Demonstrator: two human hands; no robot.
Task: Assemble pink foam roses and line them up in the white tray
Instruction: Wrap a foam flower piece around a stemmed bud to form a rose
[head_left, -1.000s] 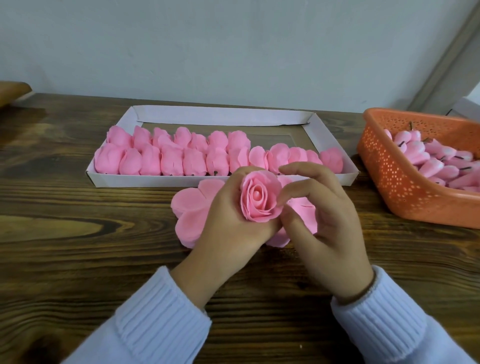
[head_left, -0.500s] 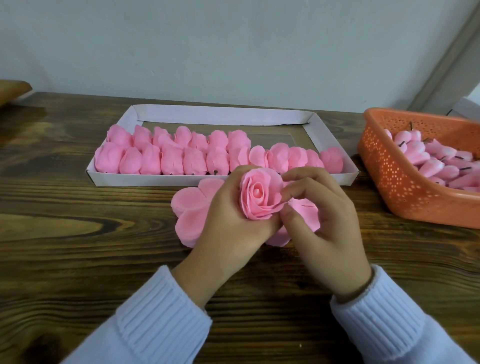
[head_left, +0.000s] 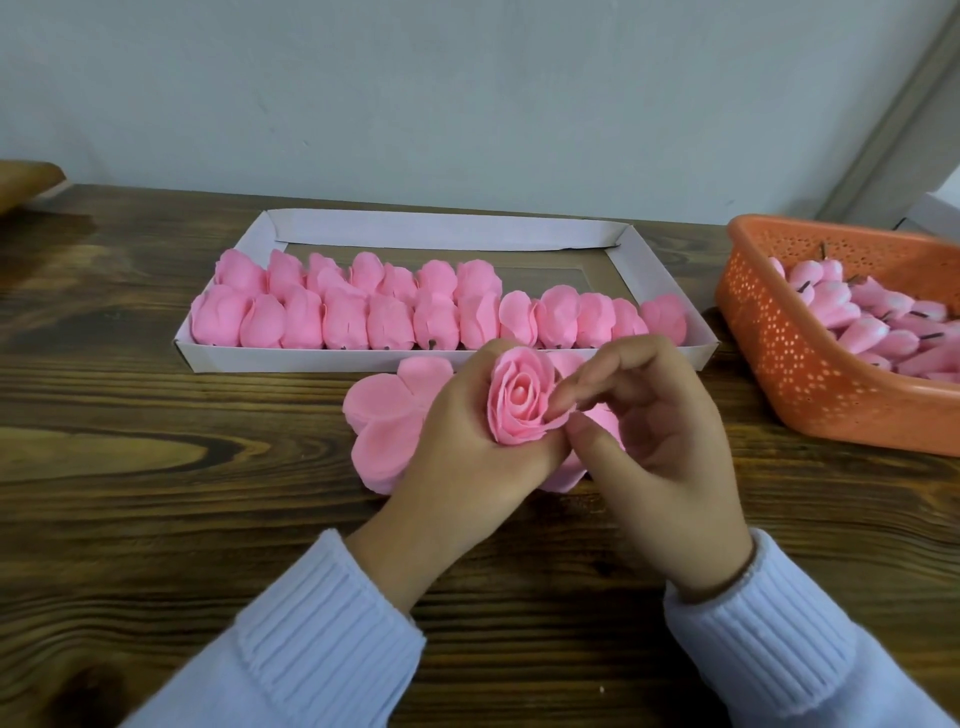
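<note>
Our left hand (head_left: 467, 457) curls round one pink rose (head_left: 522, 400) at frame centre. Its bloom faces up toward us and its axis runs down into the palm. Our right hand (head_left: 670, 457) pinches its outer petal at the right edge. Flat loose petals (head_left: 384, 415) lie beneath on the table (head_left: 156, 467). Above, one white tray (head_left: 441, 228) holds roughly nineteen finished roses (head_left: 345, 322) in two rows, bases toward us. One orange basket (head_left: 810, 374) of buds (head_left: 872, 317) sits at right.

We see a pale blue knit on both arms: the left sleeve (head_left: 311, 644) and the right sleeve (head_left: 789, 639) have ribbed cuffs. A thin brownish edge lines the right cuff. The left grip (head_left: 467, 452) and right grip (head_left: 670, 457) are bare.
</note>
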